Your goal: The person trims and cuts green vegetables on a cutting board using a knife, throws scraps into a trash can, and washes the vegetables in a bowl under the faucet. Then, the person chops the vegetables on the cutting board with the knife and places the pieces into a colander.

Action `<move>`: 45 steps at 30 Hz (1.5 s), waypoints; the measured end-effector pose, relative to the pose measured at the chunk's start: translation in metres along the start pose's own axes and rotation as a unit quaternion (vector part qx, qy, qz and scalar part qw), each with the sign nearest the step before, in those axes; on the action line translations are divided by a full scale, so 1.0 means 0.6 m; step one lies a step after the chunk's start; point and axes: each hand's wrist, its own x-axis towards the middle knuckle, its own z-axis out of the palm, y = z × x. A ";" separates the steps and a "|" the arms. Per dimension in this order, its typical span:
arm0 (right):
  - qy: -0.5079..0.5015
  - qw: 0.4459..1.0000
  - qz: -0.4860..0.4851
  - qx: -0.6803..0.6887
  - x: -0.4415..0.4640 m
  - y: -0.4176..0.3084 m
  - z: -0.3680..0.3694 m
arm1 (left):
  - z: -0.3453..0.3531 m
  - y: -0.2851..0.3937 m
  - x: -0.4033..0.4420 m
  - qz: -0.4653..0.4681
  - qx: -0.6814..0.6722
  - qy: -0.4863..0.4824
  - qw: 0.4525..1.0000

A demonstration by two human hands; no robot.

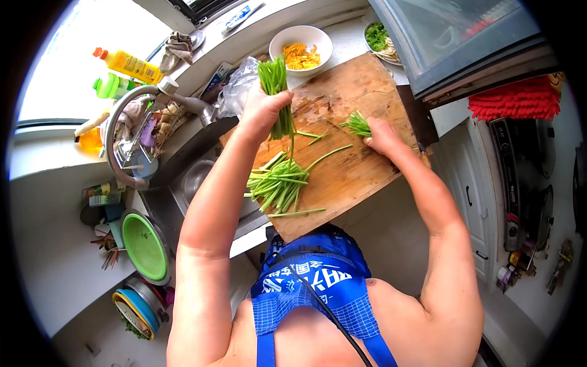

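My left hand (pixel 262 111) is wrapped round an upright bundle of long green vegetable stalks (pixel 273 76), held over the left side of the wooden cutting board (pixel 348 92). One thin stalk hangs from the bundle towards the pile below. My right hand (pixel 385 136) is closed round a smaller bunch of green stalks (pixel 358 124) near the board's right side, its ends pointing left. Between my body and the left hand lies a loose pile of cut stalks (pixel 278 185). A few short pieces (pixel 315 136) are scattered on the wet board.
A white bowl (pixel 301 35) with orange-yellow food stands behind the board. At the back right is a plate of chopped greens (pixel 379 38), beside an open glass-fronted cabinet door (pixel 452 37). Left of the board are the sink (pixel 199 177) and its curved faucet (pixel 111 131).
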 end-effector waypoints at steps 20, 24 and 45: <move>0.082 0.995 -0.048 -0.032 -0.066 -0.162 0.094 | -0.117 0.005 -0.069 -0.011 -0.270 0.155 0.950; 0.105 0.992 -0.044 -0.052 -0.082 -0.157 0.090 | -0.127 0.017 -0.082 -0.017 -0.321 0.177 0.930; 0.173 0.864 -0.116 0.459 -0.084 -0.376 0.029 | -0.113 0.020 -0.136 0.010 -0.326 0.162 0.931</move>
